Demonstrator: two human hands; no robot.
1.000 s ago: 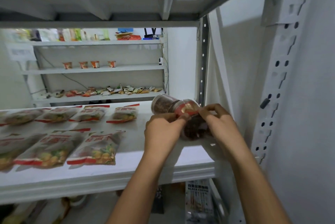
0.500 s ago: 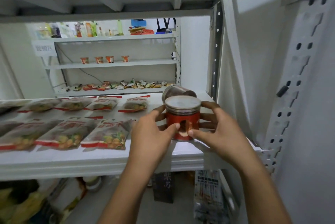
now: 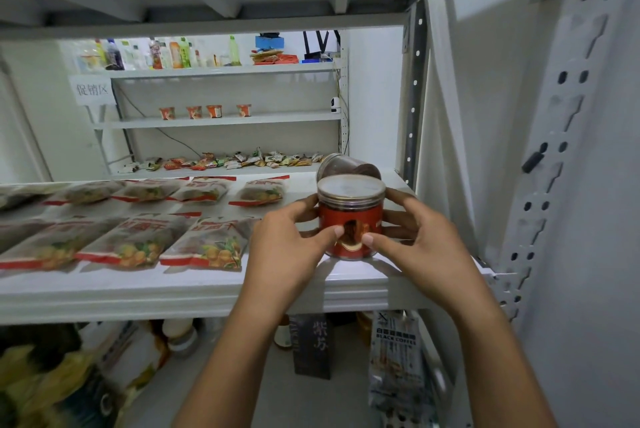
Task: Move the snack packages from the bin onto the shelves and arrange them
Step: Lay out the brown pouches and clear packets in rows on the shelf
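Below the right end of the shelf (image 3: 194,289) a glossy pouch (image 3: 394,355) printed BLACK COFFEE shows, its lower half blurred; the heap at the lower left is too dark and smeared for me to name. My left hand (image 3: 287,244) and right hand (image 3: 420,247) are both curled round a jar (image 3: 350,220), thumbs pressed on its front and fingers wrapped round its sides. The jar stands upright on the shelf near the front edge, close to the right end. It is a short clear plastic cylinder with a red label, an oval window showing brown pieces, and a flat pale lid with a metal-coloured rim. My thumbs cover part of the label. Just behind it a second jar (image 3: 348,168) lies on its side, mostly hidden. To the left, flat crinkly bags (image 3: 207,244) with red strips and fruit pictures lie in two rows on the smooth white painted metal, cut off at the left. On far shelves past the back edge are wrapped sweets (image 3: 235,161), four small orange cups (image 3: 204,111), bottles (image 3: 173,53) and a paper sign (image 3: 92,90).
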